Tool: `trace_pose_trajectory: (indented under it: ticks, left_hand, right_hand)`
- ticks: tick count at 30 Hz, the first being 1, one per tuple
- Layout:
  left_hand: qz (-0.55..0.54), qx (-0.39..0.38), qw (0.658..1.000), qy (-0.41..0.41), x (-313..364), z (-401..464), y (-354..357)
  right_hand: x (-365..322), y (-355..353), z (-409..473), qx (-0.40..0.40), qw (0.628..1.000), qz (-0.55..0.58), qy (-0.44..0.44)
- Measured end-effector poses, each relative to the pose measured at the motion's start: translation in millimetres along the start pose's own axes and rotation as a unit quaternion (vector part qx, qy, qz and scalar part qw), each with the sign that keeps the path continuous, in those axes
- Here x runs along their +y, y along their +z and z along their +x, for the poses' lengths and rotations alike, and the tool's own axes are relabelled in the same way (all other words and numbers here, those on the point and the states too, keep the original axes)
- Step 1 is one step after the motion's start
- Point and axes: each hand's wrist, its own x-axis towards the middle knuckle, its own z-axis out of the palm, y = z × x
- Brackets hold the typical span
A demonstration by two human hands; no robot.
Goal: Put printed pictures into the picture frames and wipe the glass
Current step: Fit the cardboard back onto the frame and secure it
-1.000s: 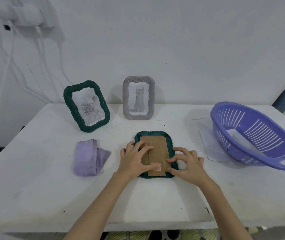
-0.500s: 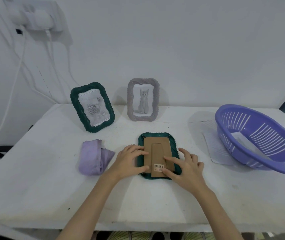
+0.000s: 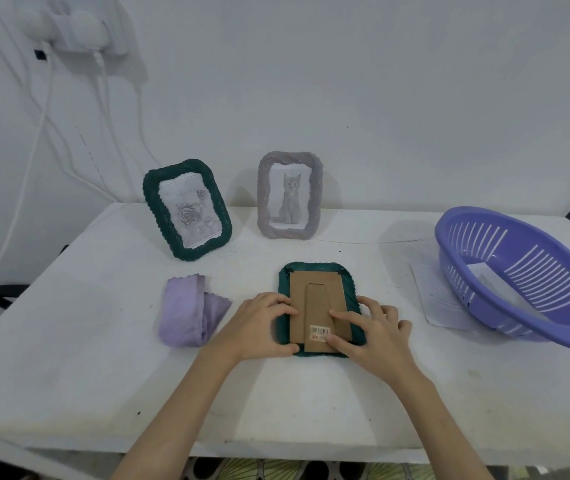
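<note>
A dark green picture frame [image 3: 315,268] lies face down in the middle of the white table, its brown cardboard back [image 3: 314,287] with a folded stand and a barcode sticker facing up. My left hand [image 3: 261,329] holds the frame's left edge, fingertips at the cardboard's side and thumb along the bottom corner. My right hand [image 3: 378,332] presses straight fingers on the lower right of the cardboard, index finger and thumb on the stand near the sticker. A folded purple cloth [image 3: 188,311] lies to the left of the frame.
Two filled frames stand at the back by the wall: a green frame [image 3: 186,209] with a rose picture and a grey frame [image 3: 289,195] with a cat picture. A purple slotted basket [image 3: 518,282] sits on the right, paper sheets [image 3: 437,299] under and inside it. Cables hang at left.
My left hand slid off the cardboard back to the frame's left edge. My right hand's fingers moved onto the stand by the sticker. The frame stayed in place.
</note>
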Motion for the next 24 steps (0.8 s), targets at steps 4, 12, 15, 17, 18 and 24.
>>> trace_pose_trajectory:
  ticks: [4,12,15,17,18,24]
  left_hand:
    - [-0.024,0.019,1.0,0.004,-1,1,1]
    - [-0.092,0.081,0.992,0.014,-3,2,10]
    - [-0.103,0.079,0.992,0.013,-2,2,11]
    - [-0.123,0.077,0.989,-0.023,-1,1,13]
    - [-0.122,0.082,0.987,-0.06,0,1,13]
    - [-0.06,0.034,0.98,-0.189,10,13,13]
  right_hand:
    - [-1,-2,1,0.005,1.0,0.013,0.0]
    - [1,0,1,0.002,0.999,0.033,-0.001]
    - [2,1,1,-0.003,0.999,0.039,0.001]
    - [1,-1,0,-0.014,0.998,0.068,0.005]
    - [1,-2,1,-0.02,0.994,0.106,0.016]
    - [-2,-9,8,-0.013,0.963,0.261,0.066]
